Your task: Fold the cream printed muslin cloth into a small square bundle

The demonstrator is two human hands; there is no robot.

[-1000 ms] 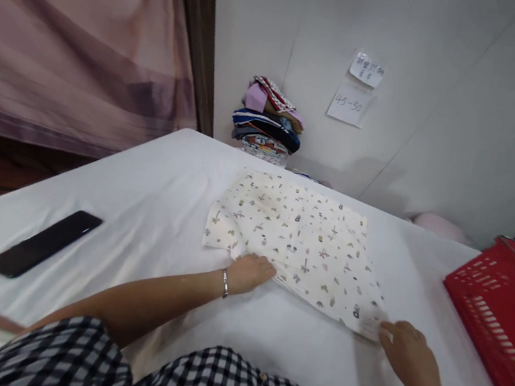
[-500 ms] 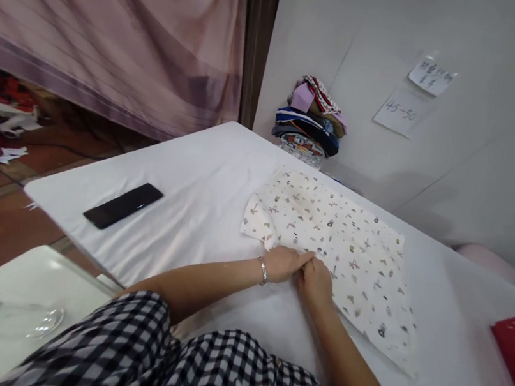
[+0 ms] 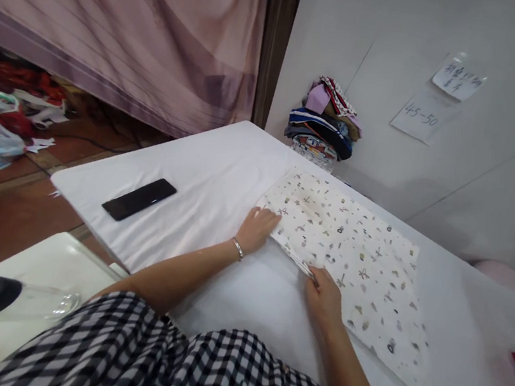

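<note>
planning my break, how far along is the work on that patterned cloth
The patterned cloth lies mostly flat, so spreading it looks done. In hand is its near edge: the left hand rests at its left end, the right hand pinches its layers midway. Left, probably: settling that edge, seemingly raised at the pinch; anything further I cannot tell.

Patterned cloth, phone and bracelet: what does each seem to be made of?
Patterned cloth: probably thin cotton or similar, matte, judging by its soft creases and layered edge; the fibre can't be confirmed.
Phone: glossy black, likely glass, since it catches a small bright reflection.
Bracelet: apparently silver-coloured metal, with bright glints; plated or solid, I can't tell.
</note>
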